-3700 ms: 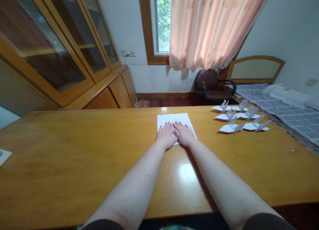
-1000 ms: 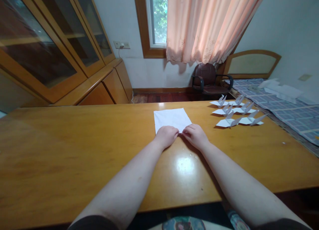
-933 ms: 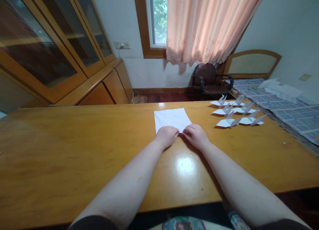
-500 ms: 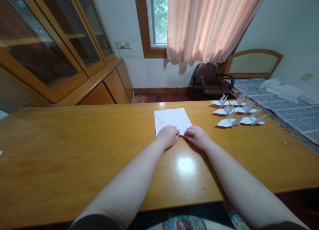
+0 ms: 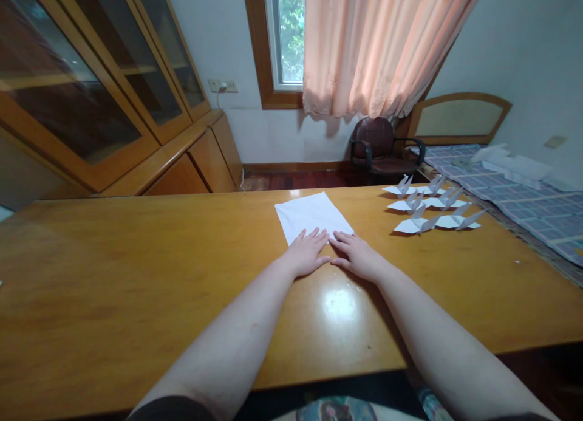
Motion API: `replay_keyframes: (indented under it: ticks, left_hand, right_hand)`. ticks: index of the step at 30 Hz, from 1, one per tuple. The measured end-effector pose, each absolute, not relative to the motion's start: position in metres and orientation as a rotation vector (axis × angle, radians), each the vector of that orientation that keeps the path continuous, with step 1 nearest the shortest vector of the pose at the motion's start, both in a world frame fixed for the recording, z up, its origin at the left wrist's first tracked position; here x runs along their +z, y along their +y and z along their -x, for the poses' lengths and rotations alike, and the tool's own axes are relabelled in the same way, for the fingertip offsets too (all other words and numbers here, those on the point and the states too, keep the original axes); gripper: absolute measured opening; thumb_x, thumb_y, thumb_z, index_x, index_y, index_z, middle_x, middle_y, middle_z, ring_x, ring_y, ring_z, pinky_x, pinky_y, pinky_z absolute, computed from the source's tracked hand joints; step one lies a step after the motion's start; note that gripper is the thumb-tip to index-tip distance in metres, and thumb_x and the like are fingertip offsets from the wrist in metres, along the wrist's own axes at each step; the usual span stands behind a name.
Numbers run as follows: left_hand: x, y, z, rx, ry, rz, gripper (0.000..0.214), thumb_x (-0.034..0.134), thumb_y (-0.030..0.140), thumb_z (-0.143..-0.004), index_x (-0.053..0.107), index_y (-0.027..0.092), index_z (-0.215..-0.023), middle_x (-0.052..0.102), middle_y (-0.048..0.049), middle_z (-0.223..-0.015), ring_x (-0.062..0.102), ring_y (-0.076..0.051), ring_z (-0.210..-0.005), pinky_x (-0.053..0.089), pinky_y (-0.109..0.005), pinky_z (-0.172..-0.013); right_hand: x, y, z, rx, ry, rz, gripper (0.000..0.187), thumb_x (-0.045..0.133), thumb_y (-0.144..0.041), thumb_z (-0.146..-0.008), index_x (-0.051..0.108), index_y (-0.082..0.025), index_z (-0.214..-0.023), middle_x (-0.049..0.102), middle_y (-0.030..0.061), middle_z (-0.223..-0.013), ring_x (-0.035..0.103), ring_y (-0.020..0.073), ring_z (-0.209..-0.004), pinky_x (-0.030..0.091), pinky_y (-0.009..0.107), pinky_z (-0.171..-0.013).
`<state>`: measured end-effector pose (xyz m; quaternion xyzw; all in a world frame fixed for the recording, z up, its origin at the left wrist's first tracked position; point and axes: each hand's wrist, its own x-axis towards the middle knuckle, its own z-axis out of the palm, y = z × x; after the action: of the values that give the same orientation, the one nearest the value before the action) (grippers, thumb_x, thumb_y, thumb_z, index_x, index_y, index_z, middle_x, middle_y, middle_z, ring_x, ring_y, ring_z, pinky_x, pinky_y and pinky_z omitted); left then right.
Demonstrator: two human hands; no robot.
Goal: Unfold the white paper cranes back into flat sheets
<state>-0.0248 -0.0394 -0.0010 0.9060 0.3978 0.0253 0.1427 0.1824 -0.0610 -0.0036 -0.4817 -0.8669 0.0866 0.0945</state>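
Six finished-looking cranes [image 5: 439, 203] stood right of a flat, unshaped sheet [image 5: 312, 214] as left hand [image 5: 307, 253] and right hand [image 5: 357, 253], each grip spread apart, touched its near edge.

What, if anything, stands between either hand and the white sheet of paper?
Nothing visible does: fingers of the left hand and right hand rest at the near edge of the sheet. The folded paper cranes stand apart, to the right.

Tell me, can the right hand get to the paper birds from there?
Probably yes. The right hand touches only the white paper, and just tabletop shows between that hand and the nearest paper birds, off to its right.
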Motion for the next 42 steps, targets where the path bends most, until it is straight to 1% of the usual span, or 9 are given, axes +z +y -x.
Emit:
replay_keyframes:
  ticks: [5, 8, 14, 20, 24, 27, 31, 35, 42]
  left_hand:
    - [-0.005, -0.038, 0.025, 0.039, 1.147, -2.62, 0.068, 0.027, 0.058, -0.088, 0.018, 0.022, -0.146, 0.018, -0.0054, -0.153, 0.012, -0.022, -0.142, 0.007, -0.048, -0.114]
    - [-0.007, -0.035, 0.025, 0.005, 1.116, -2.632, 0.069, 0.026, 0.058, -0.089, 0.017, 0.022, -0.146, 0.017, -0.0058, -0.154, 0.011, -0.023, -0.142, 0.006, -0.049, -0.114]
    - [-0.007, -0.033, 0.026, -0.021, 1.117, -2.637, 0.068, 0.031, 0.055, -0.088, 0.015, 0.022, -0.146, 0.015, -0.0053, -0.154, 0.01, -0.022, -0.142, 0.006, -0.049, -0.114]
    - [-0.006, -0.035, 0.026, 0.003, 1.111, -2.63, 0.067, 0.034, 0.052, -0.088, 0.018, 0.022, -0.146, 0.016, -0.0052, -0.154, 0.011, -0.023, -0.142, 0.006, -0.048, -0.114]
    - [-0.007, -0.035, 0.027, 0.096, 1.116, -2.61, 0.065, 0.04, 0.052, -0.087, 0.026, 0.022, -0.143, 0.023, -0.006, -0.152, 0.017, -0.023, -0.141, 0.01, -0.047, -0.114]
    - [-0.007, -0.032, 0.028, 0.265, 1.15, -2.588, 0.056, 0.048, 0.047, -0.085, 0.042, 0.02, -0.134, 0.039, -0.0082, -0.145, 0.031, -0.023, -0.135, 0.02, -0.042, -0.112]
    - [-0.003, -0.029, 0.028, 0.424, 1.256, -2.529, 0.024, 0.05, 0.028, -0.084, 0.063, 0.017, -0.101, 0.065, -0.0081, -0.109, 0.056, -0.02, -0.105, 0.042, -0.032, -0.093]
    - [0.001, -0.03, 0.026, 0.468, 1.337, -2.508, 0.02, 0.045, 0.021, -0.085, 0.064, 0.018, -0.085, 0.066, -0.0059, -0.09, 0.059, -0.018, -0.086, 0.046, -0.029, -0.078]
    - [0.01, -0.035, 0.025, 0.398, 1.368, -2.64, 0.022, 0.044, 0.023, -0.088, 0.065, 0.019, -0.088, 0.066, -0.0054, -0.093, 0.057, -0.019, -0.091, 0.044, -0.032, -0.082]
  right_hand:
    - [0.005, -0.066, -0.177, 0.215, -2.53, 1.687, 0.053, 0.044, -0.058, -0.086, 0.049, -0.031, -0.132, 0.04, 0.0119, -0.143, 0.038, 0.0352, -0.129, 0.028, 0.056, -0.104]
    - [0.01, -0.07, -0.175, 0.176, -2.453, 1.828, 0.047, 0.044, -0.056, -0.086, 0.054, -0.034, -0.127, 0.04, 0.0107, -0.142, 0.037, 0.0344, -0.129, 0.026, 0.055, -0.104]
    - [0.015, -0.068, -0.182, 0.074, -2.319, 1.966, 0.033, 0.046, -0.044, -0.089, 0.064, -0.03, -0.113, 0.051, 0.0082, -0.129, 0.044, 0.0279, -0.122, 0.031, 0.045, -0.1]
    - [0.012, -0.057, -0.197, -0.034, -2.144, 2.149, 0.031, 0.046, -0.041, -0.088, 0.067, -0.024, -0.103, 0.059, 0.0114, -0.118, 0.051, 0.0293, -0.112, 0.033, 0.048, -0.096]
    - [0.008, -0.054, -0.196, -0.092, -2.118, 1.992, 0.03, 0.045, -0.033, -0.088, 0.066, -0.018, -0.104, 0.059, 0.0119, -0.12, 0.053, 0.0269, -0.11, 0.035, 0.043, -0.097]
    - [0.004, -0.053, -0.193, 0.028, -2.182, 1.736, 0.032, 0.047, -0.031, -0.088, 0.062, -0.018, -0.113, 0.062, 0.0101, -0.118, 0.055, 0.0226, -0.107, 0.038, 0.037, -0.096]
    - [-0.002, -0.049, -0.19, 0.127, -2.261, 1.466, 0.03, 0.053, -0.032, -0.085, 0.064, -0.019, -0.11, 0.064, 0.0088, -0.115, 0.057, 0.0213, -0.106, 0.039, 0.038, -0.098]
    - [-0.006, -0.046, -0.187, 0.107, -2.286, 1.365, 0.027, 0.057, -0.032, -0.083, 0.067, -0.02, -0.105, 0.066, 0.0084, -0.109, 0.059, 0.0214, -0.1, 0.042, 0.039, -0.096]
    - [-0.013, -0.048, -0.182, 0.344, -2.383, 1.25, 0.03, 0.054, -0.031, -0.086, 0.065, -0.023, -0.112, 0.062, 0.0076, -0.121, 0.054, 0.0216, -0.116, 0.042, 0.039, -0.1]
